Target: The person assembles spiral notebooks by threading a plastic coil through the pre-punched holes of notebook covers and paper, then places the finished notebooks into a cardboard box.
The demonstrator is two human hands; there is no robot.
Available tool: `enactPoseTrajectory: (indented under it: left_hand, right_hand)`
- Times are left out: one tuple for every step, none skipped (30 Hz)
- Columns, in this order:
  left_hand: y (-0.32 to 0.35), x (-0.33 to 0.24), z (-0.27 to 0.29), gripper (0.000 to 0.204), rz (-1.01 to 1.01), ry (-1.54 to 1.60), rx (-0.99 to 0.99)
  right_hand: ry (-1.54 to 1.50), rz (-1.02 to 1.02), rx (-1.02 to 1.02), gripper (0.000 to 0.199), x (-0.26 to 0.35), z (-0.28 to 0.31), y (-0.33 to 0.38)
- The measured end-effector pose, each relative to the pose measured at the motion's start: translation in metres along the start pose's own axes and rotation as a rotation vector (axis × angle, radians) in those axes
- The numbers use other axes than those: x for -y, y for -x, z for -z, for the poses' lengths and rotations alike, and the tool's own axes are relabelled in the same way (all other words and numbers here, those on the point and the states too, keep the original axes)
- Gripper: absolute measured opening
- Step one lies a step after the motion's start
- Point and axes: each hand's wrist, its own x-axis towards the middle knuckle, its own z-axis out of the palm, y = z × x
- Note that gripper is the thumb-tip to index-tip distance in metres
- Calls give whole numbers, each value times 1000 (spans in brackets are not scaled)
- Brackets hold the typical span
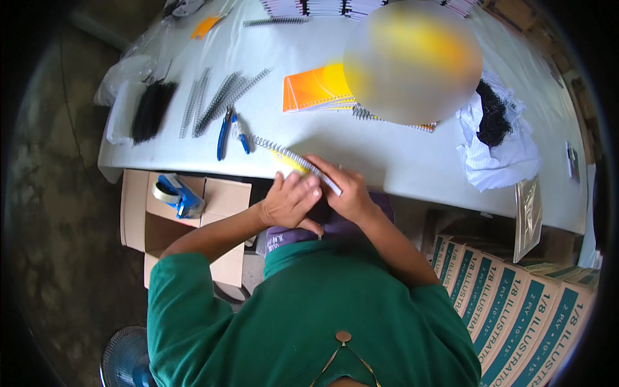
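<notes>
My right hand (348, 192) grips a notebook (330, 183) by its edge, fingers closed round it, close to the table's front edge. The notebook is seen almost edge-on, with some yellow cover showing. A dark spiral binding coil (263, 142) runs along its spine, and the coil's loose end sticks out past the far left end. My left hand (290, 201) is beside the spine, fingers stretched out and thumb apart, fingertips at or near the coil. Whether they touch it, I cannot tell. Blue-handled pliers (223, 137) lie just left of the coil's free end.
Several loose coils (227, 98) and a dark coil bundle (153, 111) lie left on the table. Orange-yellow notebooks (314, 89) are stacked ahead, partly behind a blurred patch. Crumpled white wrapping (485, 158) sits right. Below are an open carton (137, 213), a tape dispenser (184, 197) and boxes (509, 303).
</notes>
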Motion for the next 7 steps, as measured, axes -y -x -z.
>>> enactPoseTrajectory:
  left_hand:
    - [-4,6,5,95,-73,-66,-11]
    - [-4,22,5,94,-80,-172,2]
    - [-3,39,5,92,-90,-291,-13]
    - [0,43,-3,91,-67,-377,-53]
    - [6,32,-17,80,66,-372,-139]
    - [14,11,-38,70,200,-364,-224]
    - [9,14,-42,70,190,-362,-230]
  right_hand:
    - [12,29,17,44,-1,1,-3]
    - [13,38,48,44,1,0,-2]
    - [9,57,80,44,4,-2,0]
    - [5,162,39,44,1,-8,-1]
    - [-32,104,33,46,0,-8,-2]
    - [-70,43,27,47,0,-7,-3]
    - [-99,-20,8,49,-2,-3,-5]
